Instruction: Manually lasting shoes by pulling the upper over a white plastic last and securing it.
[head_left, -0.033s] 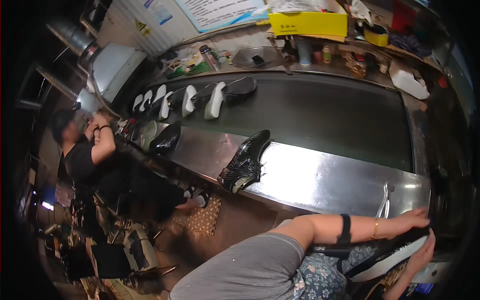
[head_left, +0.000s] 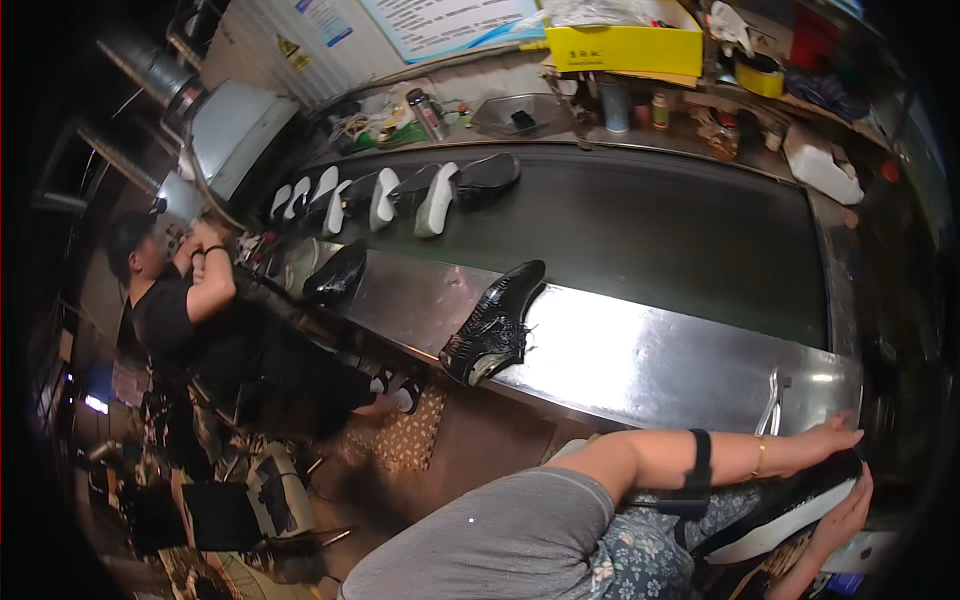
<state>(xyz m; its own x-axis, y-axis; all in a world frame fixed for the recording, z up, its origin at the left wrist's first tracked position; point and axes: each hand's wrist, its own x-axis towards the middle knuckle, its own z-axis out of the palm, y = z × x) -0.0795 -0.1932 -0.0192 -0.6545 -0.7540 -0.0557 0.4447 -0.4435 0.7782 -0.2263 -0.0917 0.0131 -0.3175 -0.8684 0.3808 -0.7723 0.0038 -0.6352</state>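
At the lower right, a black shoe with a white sole [head_left: 790, 522] lies tilted between my two hands, above my lap. My left hand [head_left: 825, 440] is closed over its far end, thumb out and the other fingers mostly hidden behind it. Along the white sole's edge, my right hand [head_left: 848, 505] grips from the right side. Just left of my left hand, a bent metal tool [head_left: 770, 402] lies on the steel ledge [head_left: 650, 360]. Further left on that ledge stands a black lace-up shoe upper [head_left: 495, 325].
A dark conveyor belt [head_left: 660, 240] runs behind the ledge, carrying a row of white soles [head_left: 437, 200] and black uppers [head_left: 488, 175]. A yellow box [head_left: 628, 50] sits on the back shelf. At the left, a co-worker in black [head_left: 185, 310] sits with raised hands by a metal hood.
My left hand has shifted slightly on the shoe, its thumb now stretched out more. The shoe has tilted a little, and the whole view has moved slightly.
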